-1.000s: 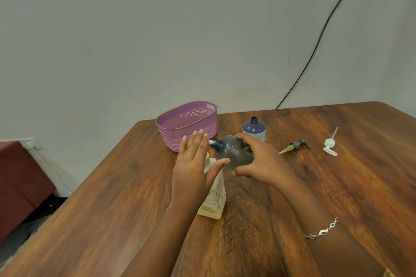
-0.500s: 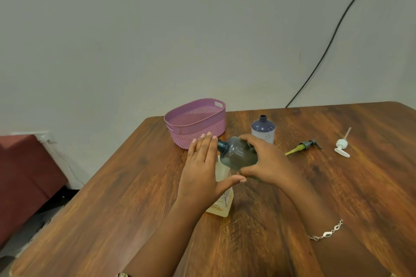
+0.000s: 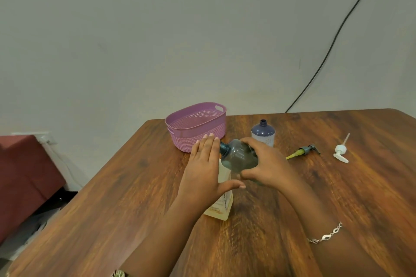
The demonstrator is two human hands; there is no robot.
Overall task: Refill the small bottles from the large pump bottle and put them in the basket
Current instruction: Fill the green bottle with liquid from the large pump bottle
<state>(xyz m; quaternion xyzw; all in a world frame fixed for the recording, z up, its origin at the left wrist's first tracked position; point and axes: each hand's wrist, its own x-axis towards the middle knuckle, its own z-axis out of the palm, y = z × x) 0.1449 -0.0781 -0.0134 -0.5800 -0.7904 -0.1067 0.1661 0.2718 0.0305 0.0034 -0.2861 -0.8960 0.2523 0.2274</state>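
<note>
barely anything shifts: the left hand point(image 3: 202, 171) stays flat atop the large pump bottle point(image 3: 221, 204) on the near counter point(image 3: 135, 186), the right hand point(image 3: 267, 164) still grips the tilted grey bottle point(image 3: 238, 157) at its pump; filling likely continues.

right hand point(image 3: 270, 164): silver link bracelet point(image 3: 325, 235) at wrist | left hand point(image 3: 202, 173): pale band point(image 3: 118, 274) at wrist | forearms bare

Brown wooden table point(image 3: 337, 186) against plain grey wall point(image 3: 157, 40). Black cable point(image 3: 333, 40) runs diagonally down wall, behind table's far edge. Dark red furniture point(image 3: 22, 175) at left, white fitting point(image 3: 45, 138) just beside it.
</note>
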